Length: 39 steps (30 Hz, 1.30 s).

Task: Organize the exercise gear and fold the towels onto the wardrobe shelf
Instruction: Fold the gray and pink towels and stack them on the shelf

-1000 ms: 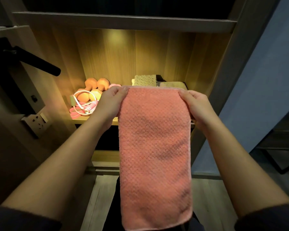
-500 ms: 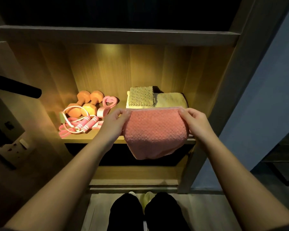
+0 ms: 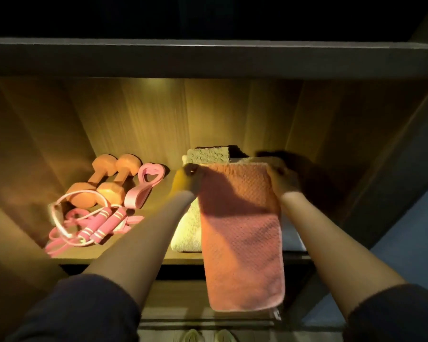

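Pink towel [image 3: 242, 243] half-hides cream towel [image 3: 187, 230]; left hand [image 3: 187, 180], right hand [image 3: 282, 178] blurred.

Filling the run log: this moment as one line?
left hand, right hand: grip pink towel | draped over shelf edge

I see the left hand [image 3: 187, 180] and right hand [image 3: 282, 180] blurred, finger detail lost. The pink towel [image 3: 240, 230] hides most of the cream towel [image 3: 187, 230] under it. The shoes [image 3: 205, 335] are cut by the bottom edge.
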### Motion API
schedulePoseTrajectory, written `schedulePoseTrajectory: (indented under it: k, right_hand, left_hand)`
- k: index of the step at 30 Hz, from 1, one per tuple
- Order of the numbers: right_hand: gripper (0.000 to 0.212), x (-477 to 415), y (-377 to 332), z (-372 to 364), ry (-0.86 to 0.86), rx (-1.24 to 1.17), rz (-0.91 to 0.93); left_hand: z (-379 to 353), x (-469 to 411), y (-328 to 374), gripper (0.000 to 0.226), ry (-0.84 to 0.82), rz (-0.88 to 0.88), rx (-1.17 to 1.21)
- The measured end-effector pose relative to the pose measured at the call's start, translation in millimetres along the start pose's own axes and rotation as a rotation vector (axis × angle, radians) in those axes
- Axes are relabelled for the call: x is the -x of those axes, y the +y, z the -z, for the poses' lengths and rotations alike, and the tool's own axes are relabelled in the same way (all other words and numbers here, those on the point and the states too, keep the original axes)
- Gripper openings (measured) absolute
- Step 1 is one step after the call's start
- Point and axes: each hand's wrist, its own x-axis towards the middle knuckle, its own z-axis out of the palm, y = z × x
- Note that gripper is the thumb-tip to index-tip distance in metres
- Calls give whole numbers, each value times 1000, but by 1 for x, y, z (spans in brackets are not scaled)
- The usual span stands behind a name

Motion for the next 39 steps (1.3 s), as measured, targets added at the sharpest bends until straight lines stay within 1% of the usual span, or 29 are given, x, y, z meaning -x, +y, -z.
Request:
schedulePoseTrajectory:
  k: [2,3,6,8,10,11,13,15,16,18,20,21,24,27,30,32,34,35,36,38,39]
  right_hand:
    - [39,-19,20,-17,36,140,44]
    - [37,-26,32,-24,35,189,51]
    - [34,-41,60,-34,49,312,44]
    - [33,-46,68,-38,60,349,56]
    - [30,-46,69,-40,78,386,103]
    - [26,-45,66,-40,87,413,138]
    - [21,-39,61,-36,130,486,243]
    - [33,-28,56,-32,134,560,386]
    - [41,-21,55,-32,77,587,438]
    - [52,-6,60,-33,-132,682,496]
    - [57,4,73,-35,-348,852,485]
    - [57,5,80,-34,-413,918,448]
    - [59,2,90,-30,-493,990,312]
    - [61,1,95,-25,-474,1030,277]
    - [59,2,97,-14,-486,983,181]
    - [58,11,97,-8,-455,937,123]
    - [56,28,96,2,-321,856,107]
    - [51,41,96,7,-232,813,147]
    - [42,56,99,12,-136,773,238]
    - [19,84,112,20,33,679,435]
    - [17,97,118,23,81,629,465]
  left_hand:
    - [-17,-17,-21,22,8,-15,-205]
    - [-23,-22,-31,24,15,-14,-248]
    - [-37,-28,-46,22,98,-25,-301]
    - [-44,-25,-48,22,168,-56,-302]
    - [-47,-16,-44,19,231,-141,-338]
    - [-47,-12,-43,19,243,-213,-413]
    - [-47,-7,-43,27,226,-345,-636]
    - [-47,-1,-43,40,149,-422,-818]
    - [-49,3,-43,48,71,-455,-891]
    - [-55,17,-51,64,-118,-508,-989]
    - [-58,30,-63,66,-267,-482,-992]
    - [-58,33,-68,64,-300,-446,-987]
    - [-57,33,-74,66,-325,-373,-1071]
    - [-56,34,-73,67,-307,-322,-1143]
    - [-49,38,-74,71,-275,-295,-1132]
    - [-39,46,-78,73,-234,-295,-1093]
    - [-29,59,-83,71,-175,-340,-1047]
    - [-23,68,-86,68,-132,-382,-1009]
    - [-17,80,-90,63,-82,-438,-946]
    - [-7,105,-100,45,29,-559,-781]
    - [-4,117,-108,34,75,-584,-706]
